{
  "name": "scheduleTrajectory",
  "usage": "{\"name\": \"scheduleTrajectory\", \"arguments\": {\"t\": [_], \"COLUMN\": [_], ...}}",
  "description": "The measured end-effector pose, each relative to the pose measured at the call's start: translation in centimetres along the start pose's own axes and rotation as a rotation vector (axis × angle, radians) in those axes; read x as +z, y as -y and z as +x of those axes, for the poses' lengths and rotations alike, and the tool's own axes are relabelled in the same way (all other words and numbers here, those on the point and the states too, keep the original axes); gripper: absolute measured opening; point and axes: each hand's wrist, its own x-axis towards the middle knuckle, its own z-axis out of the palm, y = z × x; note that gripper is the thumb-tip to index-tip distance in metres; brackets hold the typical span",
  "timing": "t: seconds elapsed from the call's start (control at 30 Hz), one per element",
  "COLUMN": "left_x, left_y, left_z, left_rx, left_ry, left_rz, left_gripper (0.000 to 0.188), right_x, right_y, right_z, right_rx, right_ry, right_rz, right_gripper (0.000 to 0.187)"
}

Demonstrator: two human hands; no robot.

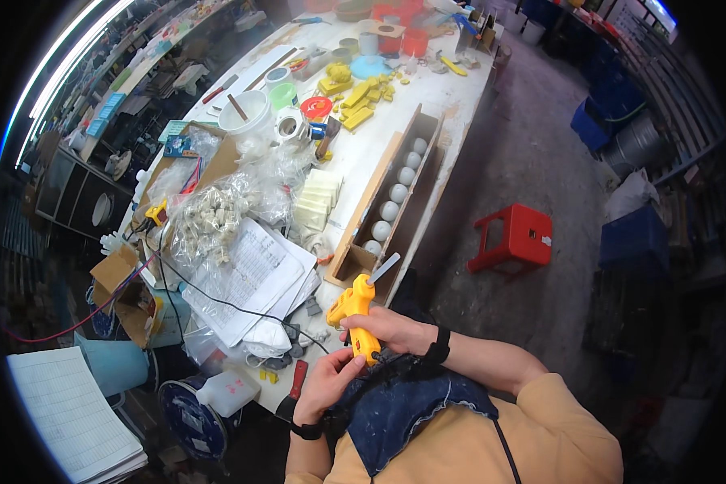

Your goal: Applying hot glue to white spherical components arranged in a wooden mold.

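Note:
A yellow hot glue gun (363,335) is held just beyond the front edge of the workbench, close to my body. From its back end sticks a translucent glue stick (384,269). My right hand (394,329) is closed around the upper part of its handle. My left hand (331,383) pinches the lower end of the handle, where the black cord comes out. Just beyond the glue gun stands a long wooden trough (348,252) with a row of several white balls (398,193) in it. A red-handled tool (299,377) lies beside my left hand.
Papers (254,274), a plastic bag of small pale pieces (218,210) and a black cable crowd the bench's left side. Yellow blocks (357,118) and tubs (246,111) stand farther back. A red stool (512,238) is on the floor to the right.

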Motion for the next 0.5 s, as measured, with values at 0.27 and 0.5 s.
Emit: {"name": "scheduleTrajectory", "arguments": {"t": [0.27, 0.5], "left_x": [0.9, 0.5], "left_y": [-1.6, -2.2], "left_z": [-0.4, -1.0], "left_rx": [0.038, 0.068], "left_ry": [0.038, 0.088], "left_rz": [0.137, 0.124], "left_gripper": [0.035, 0.037], "right_x": [-1.4, -0.8], "right_y": [0.4, 1.3], "right_z": [-3.5, -6.8], "right_rx": [0.037, -0.025], "right_ry": [0.03, -0.005], "right_rz": [-0.04, -0.108], "right_gripper": [0.041, 0.033]}}
